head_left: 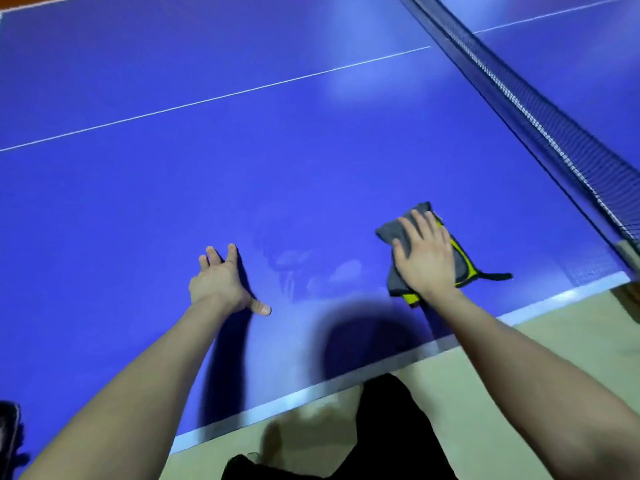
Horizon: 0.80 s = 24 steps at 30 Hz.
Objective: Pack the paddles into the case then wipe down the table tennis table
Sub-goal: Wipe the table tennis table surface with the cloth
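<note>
The blue table tennis table (242, 174) fills most of the view. My right hand (424, 256) lies flat with spread fingers on a folded grey cloth with yellow-green trim (462, 258), pressing it onto the table near the front edge. My left hand (223, 280) rests on the bare table surface to the left, fingers straight and apart, holding nothing. A dark object (8, 431) shows at the bottom left corner, mostly cut off; I cannot tell what it is. No paddles are visible.
The dark net (540, 123) runs diagonally along the right side, ending at a post clamp (628, 252). A white centre line (214, 98) crosses the table. The white-edged table side (311, 393) borders a pale floor (571, 341), where dark clothing and a shoe show below.
</note>
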Each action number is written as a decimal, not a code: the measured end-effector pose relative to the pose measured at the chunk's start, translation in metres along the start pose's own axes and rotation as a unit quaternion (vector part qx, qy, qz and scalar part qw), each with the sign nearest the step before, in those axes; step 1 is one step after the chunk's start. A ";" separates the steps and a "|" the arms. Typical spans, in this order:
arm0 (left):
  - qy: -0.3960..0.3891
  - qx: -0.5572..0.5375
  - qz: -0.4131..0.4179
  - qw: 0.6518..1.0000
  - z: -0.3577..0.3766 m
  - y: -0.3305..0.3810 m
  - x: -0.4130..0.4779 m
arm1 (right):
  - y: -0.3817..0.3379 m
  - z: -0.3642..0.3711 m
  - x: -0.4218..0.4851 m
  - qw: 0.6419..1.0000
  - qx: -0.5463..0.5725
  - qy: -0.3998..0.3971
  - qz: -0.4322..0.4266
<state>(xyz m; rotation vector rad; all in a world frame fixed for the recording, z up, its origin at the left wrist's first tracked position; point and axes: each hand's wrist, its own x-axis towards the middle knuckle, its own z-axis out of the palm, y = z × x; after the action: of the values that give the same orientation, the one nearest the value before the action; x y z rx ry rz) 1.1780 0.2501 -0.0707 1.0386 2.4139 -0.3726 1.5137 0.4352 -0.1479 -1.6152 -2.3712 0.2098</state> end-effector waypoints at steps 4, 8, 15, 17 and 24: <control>0.104 -0.021 0.073 0.992 0.014 -0.007 -0.028 | 0.001 -0.003 -0.031 0.986 -0.034 0.002 0.164; 0.121 -0.035 0.127 0.984 0.035 -0.025 -0.073 | -0.108 0.010 -0.072 0.989 -0.040 -0.025 0.142; -0.035 -0.003 0.047 0.998 0.056 -0.023 -0.102 | -0.233 0.018 -0.139 0.968 -0.046 -0.121 -0.217; -0.061 0.007 0.023 0.998 0.060 -0.016 -0.096 | -0.194 0.015 -0.124 0.964 -0.012 -0.083 -0.252; -0.034 0.032 0.004 0.999 0.066 -0.006 -0.098 | 0.086 -0.026 -0.032 0.999 -0.020 -0.032 0.011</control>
<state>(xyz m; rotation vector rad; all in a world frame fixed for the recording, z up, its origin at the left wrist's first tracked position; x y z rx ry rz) 1.2534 0.1582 -0.0743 1.0466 2.3506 -0.4770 1.6090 0.4363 -0.1507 -1.6786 -2.4208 0.2226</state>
